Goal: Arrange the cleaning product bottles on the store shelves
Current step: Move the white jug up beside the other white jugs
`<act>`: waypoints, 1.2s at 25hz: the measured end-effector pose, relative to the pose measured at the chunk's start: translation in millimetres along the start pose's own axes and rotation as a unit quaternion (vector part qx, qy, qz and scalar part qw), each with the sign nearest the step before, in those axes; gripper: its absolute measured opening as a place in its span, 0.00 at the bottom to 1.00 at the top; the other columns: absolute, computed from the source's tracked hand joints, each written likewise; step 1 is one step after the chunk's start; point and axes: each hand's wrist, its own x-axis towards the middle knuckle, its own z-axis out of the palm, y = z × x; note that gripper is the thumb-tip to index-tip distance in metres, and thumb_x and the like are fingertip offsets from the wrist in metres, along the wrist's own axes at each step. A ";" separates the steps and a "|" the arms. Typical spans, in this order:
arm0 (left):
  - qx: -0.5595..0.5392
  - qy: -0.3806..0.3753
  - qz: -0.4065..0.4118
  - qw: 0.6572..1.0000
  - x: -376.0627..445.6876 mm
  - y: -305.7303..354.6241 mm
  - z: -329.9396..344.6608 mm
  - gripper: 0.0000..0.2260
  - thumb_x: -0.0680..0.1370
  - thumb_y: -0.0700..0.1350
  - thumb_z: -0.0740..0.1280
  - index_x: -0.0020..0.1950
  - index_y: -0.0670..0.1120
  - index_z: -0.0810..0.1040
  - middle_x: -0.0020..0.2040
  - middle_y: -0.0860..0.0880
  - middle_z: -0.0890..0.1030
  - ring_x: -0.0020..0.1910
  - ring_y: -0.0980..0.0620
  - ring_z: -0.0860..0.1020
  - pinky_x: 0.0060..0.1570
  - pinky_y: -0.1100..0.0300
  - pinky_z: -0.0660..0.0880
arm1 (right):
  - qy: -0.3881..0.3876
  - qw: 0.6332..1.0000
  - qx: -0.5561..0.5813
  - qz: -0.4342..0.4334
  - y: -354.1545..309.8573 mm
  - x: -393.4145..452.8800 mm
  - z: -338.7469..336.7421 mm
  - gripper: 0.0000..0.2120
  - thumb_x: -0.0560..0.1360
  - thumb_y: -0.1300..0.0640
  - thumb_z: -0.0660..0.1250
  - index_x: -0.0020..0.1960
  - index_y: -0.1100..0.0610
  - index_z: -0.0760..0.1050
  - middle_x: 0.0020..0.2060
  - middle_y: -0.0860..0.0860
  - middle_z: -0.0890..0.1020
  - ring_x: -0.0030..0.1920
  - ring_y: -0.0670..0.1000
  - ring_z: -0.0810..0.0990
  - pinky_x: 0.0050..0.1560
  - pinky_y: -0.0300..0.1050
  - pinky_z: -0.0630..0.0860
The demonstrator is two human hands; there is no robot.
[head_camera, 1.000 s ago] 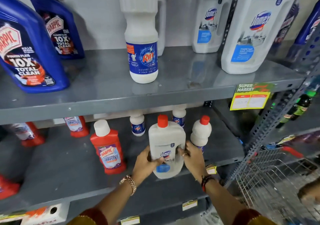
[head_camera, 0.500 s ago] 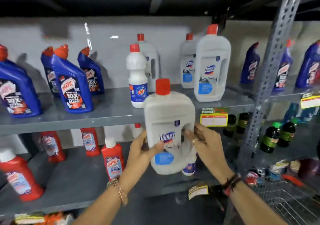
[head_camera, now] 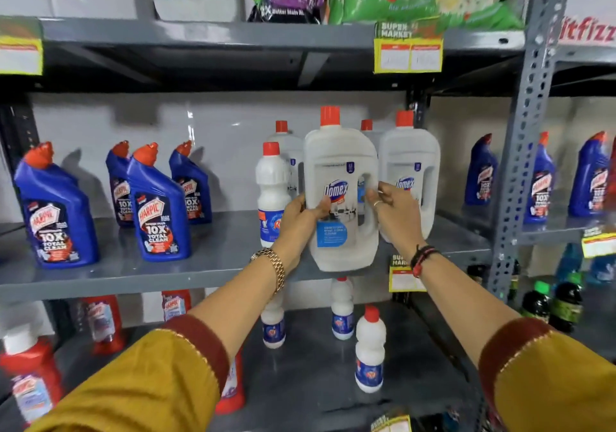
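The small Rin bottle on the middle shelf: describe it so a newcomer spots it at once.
Find the grey middle shelf between the blue Harpic bottles and the big Domex jugs. The Rin bottle stands just left of the jug held in both hands, the only slim, round, opaque white bottle on that shelf.

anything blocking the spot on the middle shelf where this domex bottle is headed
Not clearly. Both hands, left hand and right hand, hold the Domex bottle between the small white bottle and another Domex bottle; that gap looks tight.

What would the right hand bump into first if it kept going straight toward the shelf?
Probably the white Domex bottle standing on the shelf, right behind the right hand. Depth is hard to judge, though, and that hand is already holding another Domex bottle.
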 end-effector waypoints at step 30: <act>0.290 0.164 0.099 0.938 24.6 -54.3 -123.7 0.16 0.77 0.41 0.64 0.64 0.46 0.70 0.66 0.48 0.73 0.62 0.52 0.72 0.57 0.66 0.68 | -0.110 0.981 0.102 -0.127 -22.0 -19.2 97.9 0.16 0.74 0.63 0.64 0.61 0.55 0.73 0.52 0.42 0.78 0.50 0.35 0.77 0.51 0.27 0.73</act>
